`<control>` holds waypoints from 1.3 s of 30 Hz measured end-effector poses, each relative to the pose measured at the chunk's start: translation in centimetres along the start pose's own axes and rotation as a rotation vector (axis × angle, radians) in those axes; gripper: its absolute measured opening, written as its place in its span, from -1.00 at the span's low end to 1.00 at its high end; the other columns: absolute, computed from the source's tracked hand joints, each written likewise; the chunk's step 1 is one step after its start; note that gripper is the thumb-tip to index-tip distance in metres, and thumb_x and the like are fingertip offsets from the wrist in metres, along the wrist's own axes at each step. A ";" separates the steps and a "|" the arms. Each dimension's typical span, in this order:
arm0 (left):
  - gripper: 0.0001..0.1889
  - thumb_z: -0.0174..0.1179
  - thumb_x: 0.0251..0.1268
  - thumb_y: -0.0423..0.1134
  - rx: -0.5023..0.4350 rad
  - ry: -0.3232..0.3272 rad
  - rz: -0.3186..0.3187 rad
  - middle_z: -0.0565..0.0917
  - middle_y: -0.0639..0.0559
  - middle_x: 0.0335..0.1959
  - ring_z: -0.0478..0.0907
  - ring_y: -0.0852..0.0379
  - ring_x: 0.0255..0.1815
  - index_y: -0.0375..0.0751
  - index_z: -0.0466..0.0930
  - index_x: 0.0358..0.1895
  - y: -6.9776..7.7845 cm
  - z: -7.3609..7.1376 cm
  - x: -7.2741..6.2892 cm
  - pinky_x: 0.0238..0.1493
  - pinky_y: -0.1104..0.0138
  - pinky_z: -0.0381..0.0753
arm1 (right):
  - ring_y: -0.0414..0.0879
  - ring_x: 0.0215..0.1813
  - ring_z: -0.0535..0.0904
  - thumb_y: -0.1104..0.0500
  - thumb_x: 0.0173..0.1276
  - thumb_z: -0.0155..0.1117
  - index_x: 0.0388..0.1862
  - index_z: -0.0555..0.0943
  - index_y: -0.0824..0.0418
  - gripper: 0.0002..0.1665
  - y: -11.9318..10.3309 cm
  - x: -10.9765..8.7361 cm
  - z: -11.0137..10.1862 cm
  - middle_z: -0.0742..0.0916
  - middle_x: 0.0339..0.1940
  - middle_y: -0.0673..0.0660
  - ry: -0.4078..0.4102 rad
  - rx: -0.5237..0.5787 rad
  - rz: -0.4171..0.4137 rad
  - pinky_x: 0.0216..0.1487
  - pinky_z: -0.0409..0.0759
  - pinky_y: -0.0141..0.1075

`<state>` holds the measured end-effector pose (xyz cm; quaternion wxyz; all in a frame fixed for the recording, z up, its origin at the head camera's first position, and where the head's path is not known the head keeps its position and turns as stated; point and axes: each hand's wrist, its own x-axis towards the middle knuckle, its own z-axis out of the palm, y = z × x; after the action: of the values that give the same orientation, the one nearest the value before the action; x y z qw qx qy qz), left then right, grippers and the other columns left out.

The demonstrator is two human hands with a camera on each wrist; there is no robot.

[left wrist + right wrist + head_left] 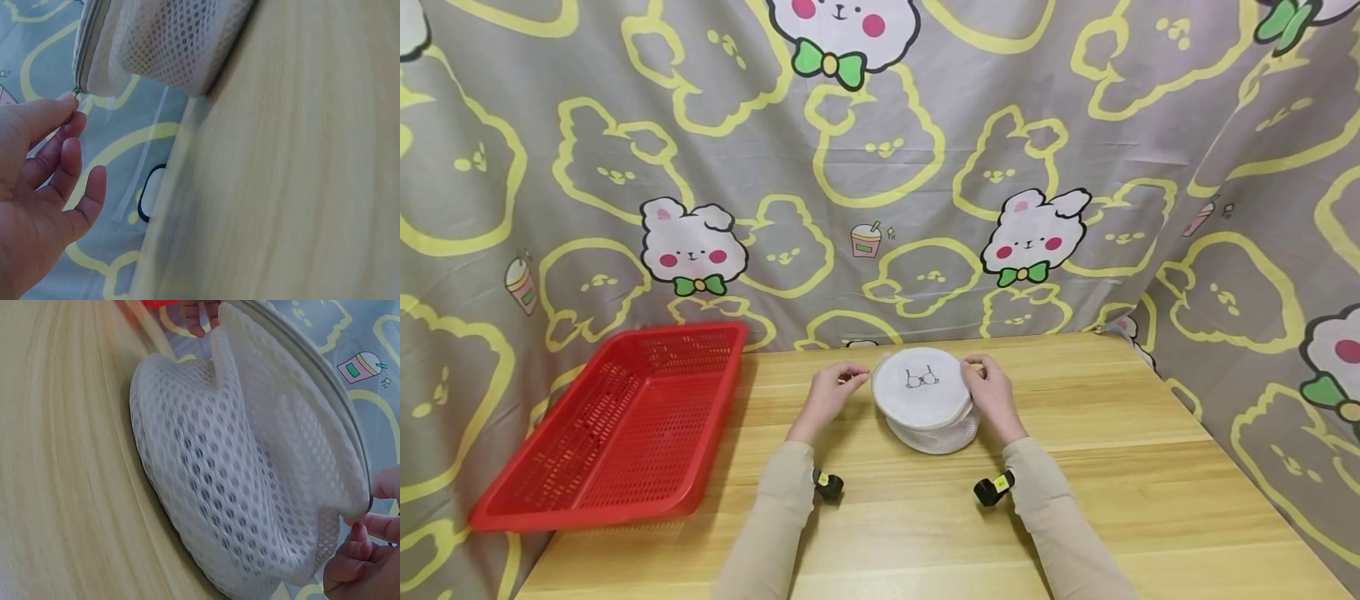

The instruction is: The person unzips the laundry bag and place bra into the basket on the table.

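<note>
A round white mesh laundry bag (925,408) with a bra drawing on its flat lid stands on the wooden table. Its lid tilts and its soft side wall sags in folds. My left hand (829,400) is at the bag's left edge; in the left wrist view, thumb and forefinger pinch the small zipper pull (76,91), while the other fingers curl loosely. On the opposite side, my right hand (992,396) pinches the zipped rim between thumb and fingers, as the right wrist view shows at the mesh edge (350,509). What lies inside the bag cannot be made out.
A red plastic basket (709,442) with slotted walls stands left of the hands on the wooden table (895,533). Behind the table's far edge hangs a grey patterned curtain (917,233), which also runs along the right side.
</note>
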<state>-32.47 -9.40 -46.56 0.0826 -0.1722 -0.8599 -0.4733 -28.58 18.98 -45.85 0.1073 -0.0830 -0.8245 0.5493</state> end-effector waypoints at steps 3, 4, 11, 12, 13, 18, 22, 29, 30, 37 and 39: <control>-0.83 0.25 0.32 -0.20 -0.016 0.022 -0.020 0.76 -0.04 -0.16 0.64 0.05 -0.11 -0.16 0.73 -0.13 0.1 0.4 0.3 -0.01 0.19 0.62 | -0.13 -0.42 0.39 0.03 0.44 0.11 0.06 0.57 0.19 -0.65 0.1 0.3 0.0 0.48 -0.44 0.04 0.030 -0.017 -0.011 -0.39 0.39 -0.35; -0.83 0.25 0.31 -0.21 -0.021 0.029 -0.027 0.76 -0.05 -0.16 0.64 0.04 -0.11 -0.17 0.73 -0.12 0.1 0.5 0.4 0.00 0.17 0.62 | -0.13 -0.41 0.38 0.04 0.44 0.11 0.06 0.57 0.21 -0.65 0.2 0.4 0.1 0.48 -0.44 0.04 0.042 -0.022 -0.019 -0.38 0.39 -0.35; -0.80 0.27 0.30 -0.18 -0.044 0.054 -0.070 0.76 -0.08 -0.16 0.62 0.05 -0.13 -0.18 0.73 -0.11 0.2 1.1 1.2 -0.03 0.22 0.61 | -0.06 -0.20 0.36 0.11 0.41 0.15 0.13 0.53 0.34 -0.58 0.6 1.0 0.3 0.47 -0.21 0.18 0.124 -0.050 -0.060 -0.18 0.32 -0.31; -0.80 0.27 0.30 -0.18 -0.051 0.058 -0.079 0.75 -0.08 -0.17 0.62 0.06 -0.13 -0.17 0.73 -0.12 0.2 1.2 1.3 -0.04 0.23 0.60 | -0.04 -0.19 0.36 0.11 0.40 0.16 0.13 0.52 0.34 -0.58 0.7 1.0 0.3 0.47 -0.18 0.20 0.129 -0.047 -0.060 -0.18 0.32 -0.31; -0.80 0.27 0.30 -0.17 -0.058 0.063 -0.083 0.75 -0.08 -0.17 0.62 0.06 -0.13 -0.17 0.73 -0.12 0.2 1.3 1.3 -0.05 0.23 0.60 | -0.04 -0.19 0.37 0.11 0.40 0.16 0.14 0.52 0.34 -0.57 0.8 1.1 0.3 0.47 -0.16 0.21 0.131 -0.047 -0.057 -0.18 0.32 -0.31; -0.80 0.27 0.30 -0.19 -0.095 0.069 -0.103 0.74 -0.10 -0.16 0.60 0.08 -0.14 -0.20 0.72 -0.12 0.1 1.8 1.7 -0.06 0.25 0.59 | -0.01 -0.15 0.38 0.07 0.41 0.16 0.17 0.48 0.34 -0.53 0.9 1.0 0.2 0.47 -0.12 0.23 0.099 -0.035 -0.041 -0.14 0.34 -0.30; -0.80 0.26 0.31 -0.19 -0.108 0.061 -0.108 0.74 -0.11 -0.15 0.59 0.10 -0.14 -0.21 0.72 -0.11 0.1 2.2 2.0 -0.07 0.29 0.59 | 0.03 -0.08 0.40 0.04 0.41 0.15 0.19 0.47 0.33 -0.50 0.8 0.8 0.2 0.48 -0.10 0.24 0.073 -0.020 -0.023 -0.09 0.34 -0.28; -0.81 0.26 0.31 -0.23 -0.108 0.049 -0.125 0.74 -0.11 -0.15 0.62 0.05 -0.11 -0.22 0.72 -0.11 0.5 2.6 2.6 -0.04 0.25 0.60 | -0.01 -0.12 0.43 -0.01 0.42 0.14 0.22 0.47 0.28 -0.48 0.8 0.9 0.2 0.52 -0.12 0.20 0.044 -0.008 0.010 -0.14 0.38 -0.33; -0.81 0.26 0.31 -0.24 -0.100 0.047 -0.122 0.74 -0.12 -0.15 0.63 0.03 -0.11 -0.23 0.72 -0.11 0.6 2.6 2.8 -0.02 0.24 0.61 | -0.02 -0.13 0.43 -0.02 0.42 0.14 0.22 0.46 0.28 -0.47 0.8 0.9 0.2 0.53 -0.13 0.20 0.036 -0.006 0.016 -0.16 0.38 -0.34; -0.85 0.26 0.30 -0.30 -0.063 0.034 -0.094 0.75 -0.13 -0.17 0.65 -0.01 -0.08 -0.26 0.73 -0.14 0.8 2.9 3.5 0.02 0.17 0.61 | -0.04 -0.14 0.46 -0.06 0.41 0.17 0.20 0.49 0.27 -0.45 0.8 0.9 0.1 0.57 -0.16 0.17 -0.019 0.021 0.054 -0.13 0.42 -0.35; -0.85 0.25 0.30 -0.30 -0.061 0.026 -0.094 0.74 -0.13 -0.17 0.65 -0.01 -0.08 -0.25 0.73 -0.15 0.9 2.9 3.7 0.03 0.17 0.61 | -0.04 -0.15 0.48 -0.07 0.40 0.18 0.18 0.51 0.28 -0.45 0.8 0.9 0.1 0.59 -0.18 0.17 -0.024 0.012 0.050 -0.13 0.44 -0.35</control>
<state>-35.50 -5.66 -46.25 0.0660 -0.1280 -0.8511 -0.5048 -29.49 19.41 -46.52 0.0841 -0.0965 -0.8201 0.5577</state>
